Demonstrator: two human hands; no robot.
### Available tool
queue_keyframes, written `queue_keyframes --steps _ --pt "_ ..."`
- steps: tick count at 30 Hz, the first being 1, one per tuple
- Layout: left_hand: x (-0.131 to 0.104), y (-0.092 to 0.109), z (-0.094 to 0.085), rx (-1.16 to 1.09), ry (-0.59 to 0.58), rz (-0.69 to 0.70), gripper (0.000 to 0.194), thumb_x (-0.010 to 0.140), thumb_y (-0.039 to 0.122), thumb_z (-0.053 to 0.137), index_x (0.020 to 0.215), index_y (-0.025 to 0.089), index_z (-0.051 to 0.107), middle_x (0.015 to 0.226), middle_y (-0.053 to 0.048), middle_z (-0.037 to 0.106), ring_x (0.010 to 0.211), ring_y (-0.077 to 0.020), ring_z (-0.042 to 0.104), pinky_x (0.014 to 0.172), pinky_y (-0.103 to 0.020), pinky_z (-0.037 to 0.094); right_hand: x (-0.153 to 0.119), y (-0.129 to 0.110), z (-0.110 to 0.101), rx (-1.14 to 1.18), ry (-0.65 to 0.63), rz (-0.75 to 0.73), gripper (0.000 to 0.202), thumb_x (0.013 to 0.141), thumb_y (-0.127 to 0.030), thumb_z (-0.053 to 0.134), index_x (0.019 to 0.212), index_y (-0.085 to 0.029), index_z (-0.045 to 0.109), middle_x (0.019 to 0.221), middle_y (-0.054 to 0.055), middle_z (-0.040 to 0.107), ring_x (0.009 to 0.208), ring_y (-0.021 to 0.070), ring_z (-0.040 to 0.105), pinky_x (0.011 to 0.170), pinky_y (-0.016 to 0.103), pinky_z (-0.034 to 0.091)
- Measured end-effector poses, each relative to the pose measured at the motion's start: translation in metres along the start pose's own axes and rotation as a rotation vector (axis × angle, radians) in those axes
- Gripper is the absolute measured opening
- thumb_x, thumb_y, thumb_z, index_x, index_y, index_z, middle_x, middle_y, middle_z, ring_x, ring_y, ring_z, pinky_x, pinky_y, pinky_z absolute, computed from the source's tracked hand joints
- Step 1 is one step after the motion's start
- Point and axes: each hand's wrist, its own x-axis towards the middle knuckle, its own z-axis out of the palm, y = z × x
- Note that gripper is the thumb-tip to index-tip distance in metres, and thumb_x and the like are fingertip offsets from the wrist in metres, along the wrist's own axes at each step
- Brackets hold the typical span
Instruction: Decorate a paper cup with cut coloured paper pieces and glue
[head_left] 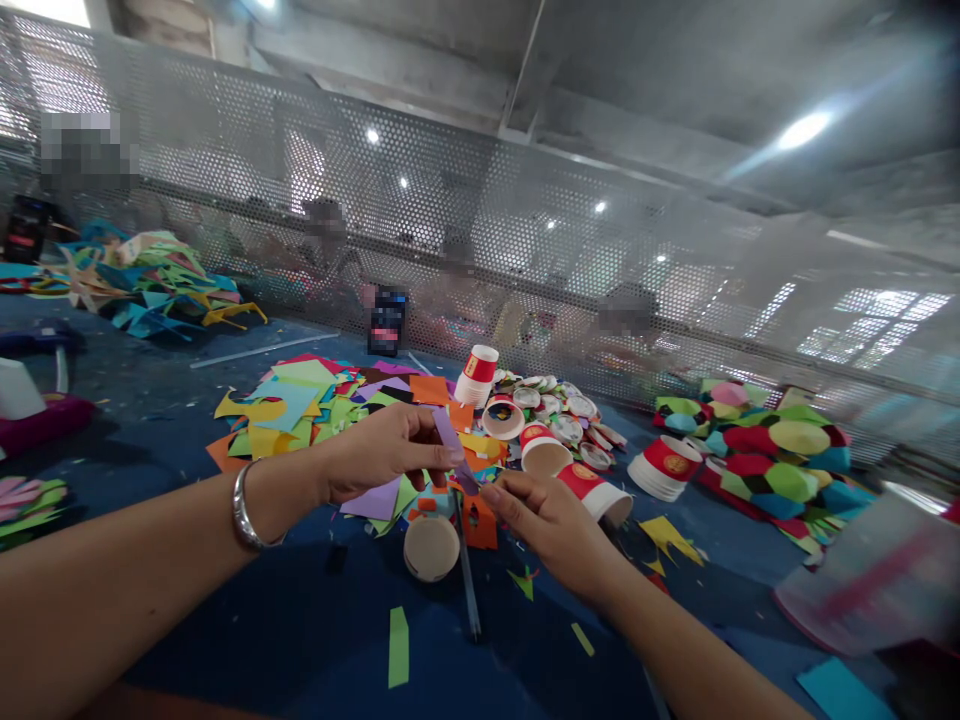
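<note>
- From here I see the left hand pinching the purple strip, some fingertips hidden behind it.
- The right hand, nearly closed, pinches the strip's lower end.
- Below sits a cup.
- The left hand partly covers the paper heap.
- My view cuts off the tub.

Table: dark blue top, flecked with scraps. Middle: wide heap of coloured paper, mostly green, yellow, orange, purple. Just right of it, a pile of round pieces; farther right, a red-and-white cup stack and a multicoloured pile. Far left: tangled paper cutouts. Near middle: a green strip, flat. Near right: a blue sheet, close to a translucent tub.
</note>
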Motion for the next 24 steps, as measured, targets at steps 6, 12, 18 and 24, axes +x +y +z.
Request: queue_keyframes --steps 6,12,18,24 --pt "0.0006 -0.0001 -0.002 0.047 0.002 0.044 0.022 0.084 0.04 0.071 0.085 0.019 0.065 0.077 0.001 0.068 0.064 -0.011 0.06 0.059 -0.024 0.046 -0.0013 -0.0012 -0.0011 -0.015 -0.002 -0.02 0.051 0.097 -0.061 0.048 0.064 -0.023 0.039 0.063 -0.005 0.033 0.06 0.0139 0.031 0.056 0.03 0.025" --pt "0.0029 -0.0013 -0.0031 0.087 0.004 0.108 0.02 0.086 0.039 0.069 0.087 0.02 0.063 0.074 0.001 0.066 0.067 -0.012 0.061 0.056 -0.022 0.046 -0.0021 -0.0021 -0.0006 -0.01 0.014 -0.017 0.052 0.096 -0.063 0.047 0.065 -0.023 0.04 0.064 -0.005 0.033 0.06 0.0139 0.032 0.056 0.029 0.025" --pt "0.0043 -0.004 -0.0021 0.041 0.005 0.119 0.019 0.086 0.037 0.069 0.089 0.02 0.062 0.078 0.0 0.069 0.066 -0.0113 0.062 0.057 -0.022 0.047 -0.0022 -0.0038 0.0003 -0.005 0.038 -0.008 0.053 0.095 -0.065 0.047 0.064 -0.023 0.039 0.064 -0.005 0.031 0.06 0.0138 0.032 0.056 0.029 0.025" --pt "0.0022 -0.0008 0.0004 0.026 0.011 0.179 0.017 0.087 0.035 0.069 0.09 0.02 0.064 0.082 -0.002 0.072 0.073 -0.0134 0.067 0.059 -0.022 0.048 -0.002 -0.0017 -0.0012 0.004 0.062 -0.008 0.05 0.098 -0.061 0.045 0.066 -0.023 0.04 0.065 -0.005 0.032 0.06 0.0137 0.031 0.055 0.03 0.023"
